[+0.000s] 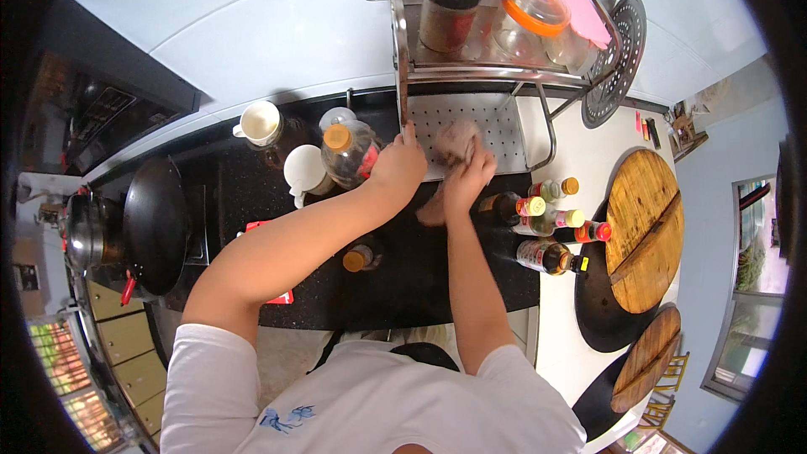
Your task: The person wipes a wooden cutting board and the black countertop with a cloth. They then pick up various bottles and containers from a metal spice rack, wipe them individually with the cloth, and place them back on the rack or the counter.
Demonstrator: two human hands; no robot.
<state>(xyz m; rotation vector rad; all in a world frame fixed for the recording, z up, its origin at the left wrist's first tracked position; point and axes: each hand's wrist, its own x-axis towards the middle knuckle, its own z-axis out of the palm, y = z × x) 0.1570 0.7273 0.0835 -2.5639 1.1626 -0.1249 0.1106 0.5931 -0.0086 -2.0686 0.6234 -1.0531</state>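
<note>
Bottles (538, 254) flank hands (472, 176) and cloth (457, 139) at rack's (400, 42) edge.

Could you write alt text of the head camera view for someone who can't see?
A person's right hand holds what looks like a crumpled cloth at the perforated tray of a metal rack, the left hand at the rack's post. White mugs stand to the left, bottles to the right.
</note>
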